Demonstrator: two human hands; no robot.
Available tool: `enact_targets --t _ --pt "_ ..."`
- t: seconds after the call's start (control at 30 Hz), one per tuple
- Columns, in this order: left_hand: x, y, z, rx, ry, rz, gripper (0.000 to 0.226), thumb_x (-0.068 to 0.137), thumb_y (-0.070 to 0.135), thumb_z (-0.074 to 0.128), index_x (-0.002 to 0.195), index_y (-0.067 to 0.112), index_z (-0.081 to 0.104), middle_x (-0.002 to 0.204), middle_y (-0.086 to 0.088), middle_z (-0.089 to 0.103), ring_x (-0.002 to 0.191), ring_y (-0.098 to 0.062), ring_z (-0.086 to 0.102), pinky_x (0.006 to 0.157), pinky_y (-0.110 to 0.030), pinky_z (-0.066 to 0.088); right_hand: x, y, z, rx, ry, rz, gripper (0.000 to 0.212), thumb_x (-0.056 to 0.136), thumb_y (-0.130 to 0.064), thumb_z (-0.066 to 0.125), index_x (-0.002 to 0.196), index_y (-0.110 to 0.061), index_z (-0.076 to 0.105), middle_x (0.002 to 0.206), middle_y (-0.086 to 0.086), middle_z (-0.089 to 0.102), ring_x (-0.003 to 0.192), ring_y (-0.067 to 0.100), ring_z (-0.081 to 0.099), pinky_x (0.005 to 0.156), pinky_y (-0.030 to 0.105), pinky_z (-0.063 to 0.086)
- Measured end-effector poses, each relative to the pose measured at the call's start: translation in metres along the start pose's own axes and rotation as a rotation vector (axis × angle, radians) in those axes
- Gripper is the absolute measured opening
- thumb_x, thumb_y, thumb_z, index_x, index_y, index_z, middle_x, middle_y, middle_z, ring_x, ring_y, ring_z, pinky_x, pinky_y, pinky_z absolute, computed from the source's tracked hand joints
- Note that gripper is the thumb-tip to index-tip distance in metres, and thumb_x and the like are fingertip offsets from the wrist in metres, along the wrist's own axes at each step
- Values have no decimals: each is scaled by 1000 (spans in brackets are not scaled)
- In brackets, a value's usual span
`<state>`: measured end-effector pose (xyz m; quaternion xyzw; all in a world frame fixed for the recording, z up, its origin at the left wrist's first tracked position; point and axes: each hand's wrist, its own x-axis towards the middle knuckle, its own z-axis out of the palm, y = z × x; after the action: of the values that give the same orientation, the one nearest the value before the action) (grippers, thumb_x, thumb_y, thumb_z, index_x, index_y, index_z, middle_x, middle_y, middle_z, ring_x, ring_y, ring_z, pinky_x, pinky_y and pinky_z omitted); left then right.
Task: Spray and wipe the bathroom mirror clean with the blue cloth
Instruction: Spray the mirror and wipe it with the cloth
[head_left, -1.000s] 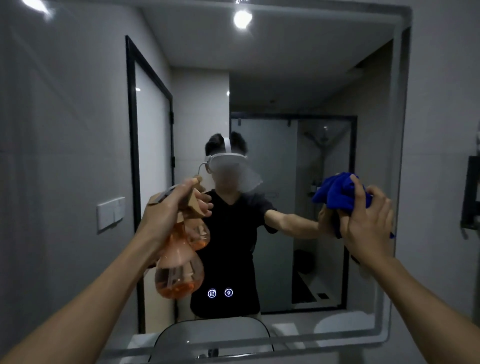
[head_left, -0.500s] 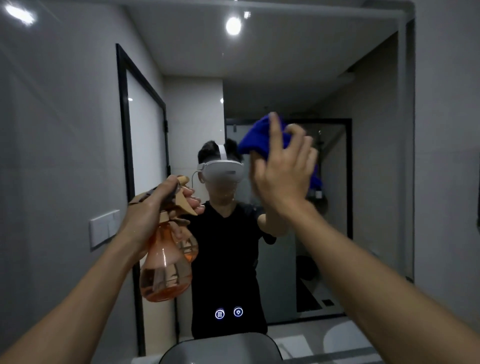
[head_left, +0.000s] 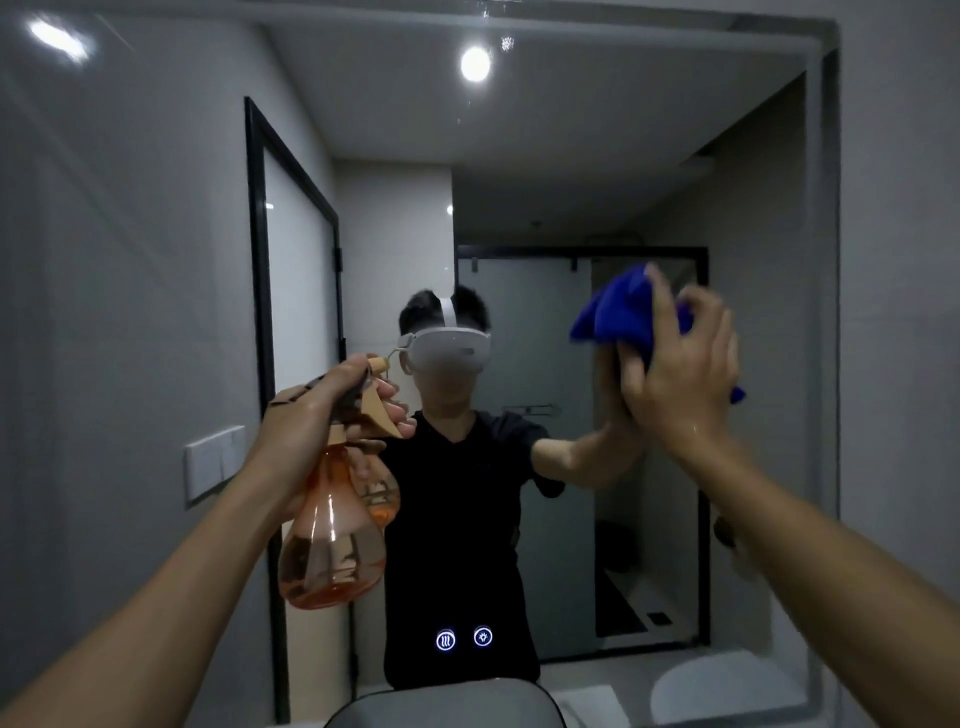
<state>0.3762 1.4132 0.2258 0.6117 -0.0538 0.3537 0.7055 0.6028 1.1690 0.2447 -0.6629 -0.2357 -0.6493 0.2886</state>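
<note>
The bathroom mirror (head_left: 597, 156) fills nearly the whole view, its pale frame visible along the top and right side. In it appear a grey room, a dark-framed door and a person in a black shirt wearing a white headset. Two small lit icons (head_left: 464, 638) glow low on the glass, near its middle.

The spray bottle (head_left: 332, 540) is a bulbous, translucent orange vessel hanging upright in front of the left part of the mirror, with a little liquid pooled at its base. The left hand (head_left: 317, 415) grips its tan neck and trigger head, fingers curled round the front of the head and thumb over the top.

The blue cloth (head_left: 618, 314) is bunched against the glass to the right of the reflected head. The right hand (head_left: 680, 374) lies over it, palm toward the mirror: the fingers are bent over the cloth's right part and hold it to the glass. Folds of cloth stick out to the left past the fingertips (head_left: 657, 280), and a small corner shows beyond the hand's right edge.
</note>
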Motion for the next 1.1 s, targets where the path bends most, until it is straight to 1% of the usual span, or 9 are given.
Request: enact_targets --t 0.07,0.13,0.37,0.5,0.6,0.73,0.83,0.93,1.1 --pt "2 0 2 -17 -1 -5 48 87 43 67 104 -3 69 91 -24 69 84 -36 70 107 -58 41 42 -30 3 -3 11 189 71 86 -46 43 152 -23 32 134 19 44 114 39 47 92 48 39" --pt "2 -1 2 -21 -3 -8 48 85 45 69 102 -1 70 91 -22 69 83 -33 71 109 -57 39 61 -64 7 -24 0 190 72 87 -46 46 153 -24 30 137 18 44 117 37 46 95 47 37" --pt "0 -1 -5 97 24 -36 48 85 51 69 105 7 73 109 -26 69 104 -41 69 99 -58 42 -76 -87 7 115 -114 -565 67 89 -39 59 150 -17 42 131 14 38 107 36 48 93 52 41" --pt "0 1 -4 103 38 -41 52 84 53 70 105 6 71 109 -24 70 106 -42 68 94 -55 48 -105 -27 3 131 -54 -742 56 90 -26 62 145 -17 50 121 11 46 91 32 55 80 48 47" --pt "1 0 -3 51 36 -50 51 81 50 73 104 4 70 103 -24 68 106 -42 66 105 -56 44 -53 4 6 54 5 -557 74 80 -35 70 146 -17 43 122 15 43 92 37 54 78 49 47" --pt "1 -2 1 25 64 -37 51 87 44 68 111 -2 68 105 -28 68 107 -44 67 104 -54 47 44 -9 1 -29 4 -31 70 90 -48 41 153 -19 32 131 21 44 108 39 47 86 48 41" --pt "-2 -2 7 62 103 -35 52 90 43 63 113 -4 67 109 -29 70 102 -40 70 105 -57 44 72 -51 6 -60 -12 146 71 90 -47 43 155 -23 27 138 19 43 116 38 46 92 48 38" --pt "-4 0 10 81 119 -36 51 92 42 60 115 -4 66 112 -29 69 99 -37 72 91 -45 56 36 -91 9 -11 -29 -31 75 86 -43 51 155 -22 28 138 19 41 116 38 45 97 50 37" --pt "-4 1 5 39 93 -81 53 90 44 60 118 -1 65 114 -27 69 101 -36 71 73 -35 63 -80 -73 4 129 -128 -640 63 92 -36 57 150 -18 41 127 13 41 104 36 53 89 51 43"
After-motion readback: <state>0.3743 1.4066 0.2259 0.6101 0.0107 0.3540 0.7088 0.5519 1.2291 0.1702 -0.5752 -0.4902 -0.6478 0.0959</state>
